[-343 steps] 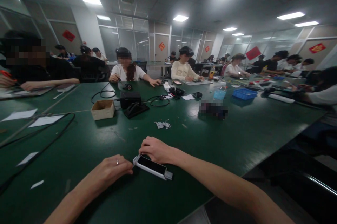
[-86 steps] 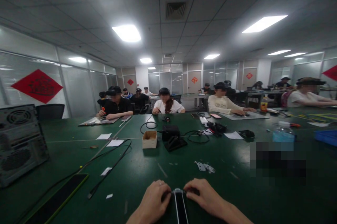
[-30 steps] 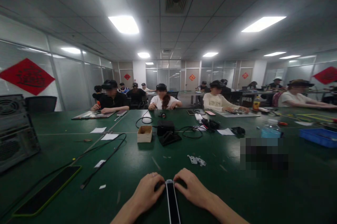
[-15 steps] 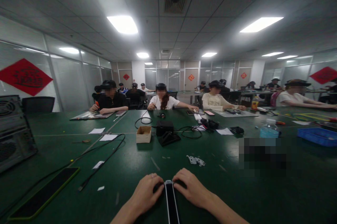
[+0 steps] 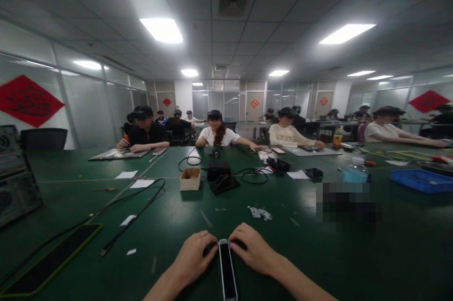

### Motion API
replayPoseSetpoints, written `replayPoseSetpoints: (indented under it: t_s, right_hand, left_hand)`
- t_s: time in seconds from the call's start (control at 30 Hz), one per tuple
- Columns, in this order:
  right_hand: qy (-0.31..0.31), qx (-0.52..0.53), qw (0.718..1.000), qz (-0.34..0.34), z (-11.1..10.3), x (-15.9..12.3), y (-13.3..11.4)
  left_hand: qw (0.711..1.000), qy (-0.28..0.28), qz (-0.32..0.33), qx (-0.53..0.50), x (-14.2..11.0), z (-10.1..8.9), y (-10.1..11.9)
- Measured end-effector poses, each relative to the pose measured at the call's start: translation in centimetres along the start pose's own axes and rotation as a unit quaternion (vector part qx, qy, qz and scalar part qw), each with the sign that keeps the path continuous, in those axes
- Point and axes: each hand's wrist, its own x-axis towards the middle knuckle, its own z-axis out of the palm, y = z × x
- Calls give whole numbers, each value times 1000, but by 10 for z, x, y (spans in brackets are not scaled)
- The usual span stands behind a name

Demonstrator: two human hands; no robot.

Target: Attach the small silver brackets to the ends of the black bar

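Note:
A narrow phone-like device (image 5: 227,270) with a black face and a white rim lies lengthwise in front of me, its near end close to the bottom edge of the view. My left hand (image 5: 196,254) has its fingers curled, thumb and fingertips pinched at the far left corner. At the opposite corner, my right hand (image 5: 255,250) grips with bent fingers in the same way. Beyond the hands lies a small pile of silvery metal plates (image 5: 259,213) on the green tabletop (image 5: 170,218).
Left are a green-edged black mat (image 5: 53,261), a black cable (image 5: 132,216) and a computer case (image 5: 16,178). Ahead stand a small open box (image 5: 190,179) and a black device (image 5: 218,171). A bottle (image 5: 355,171) and blue tray (image 5: 421,181) are right; several people sit opposite.
The whole view has shifted slightly, so things appear a little further left. Both hands keep their hold at the device's far corners.

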Motion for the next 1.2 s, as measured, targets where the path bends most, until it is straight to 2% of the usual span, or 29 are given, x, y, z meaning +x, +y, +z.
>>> replayPoseSetpoints:
  t_s: [0.1,0.2,0.3,0.37,0.43,0.47,0.53,0.57,0.6,0.67,0.77,0.9,1.03,1.2]
  right_hand:
    - [12,-18,1000,-17,0,0,4]
    - [48,-50,997,-37,-13,5,18]
    - [141,-106,984,19,-45,4,55]
    - [231,-155,956,90,-77,-8,87]
    - [345,-210,898,171,-111,-32,121]
    - [408,-238,854,217,-126,-47,137]
    - [520,-278,746,308,-150,-84,168]
    - [557,-289,696,350,-158,-102,183]
    - [572,-292,662,387,-164,-119,196]
    - [565,-272,632,456,-168,-146,217]
    - [533,-229,628,519,-168,-163,240]
    - [497,-240,635,540,-168,-159,257]
    - [465,-210,645,569,-172,-159,261]
    - [453,-155,666,571,-178,-167,259]
  left_hand:
    - [1000,-4,8,-4,2,1,-2]
    - [1000,-10,15,-21,5,1,-7]
    - [998,-16,27,-46,10,3,-17]
    - [998,-14,31,-59,11,5,-22]
    - [997,-17,29,-66,11,6,-25]
    - [997,-20,28,-69,10,6,-25]
    - [997,-22,27,-75,10,6,-26]
    - [996,-23,28,-78,10,6,-26]
    - [996,-23,29,-81,10,5,-26]
    - [996,-25,28,-83,11,4,-26]
    - [996,-29,23,-79,12,3,-24]
    - [996,-32,22,-79,11,2,-19]
    - [996,-28,19,-78,10,4,-21]
    - [997,-22,23,-73,11,6,-26]
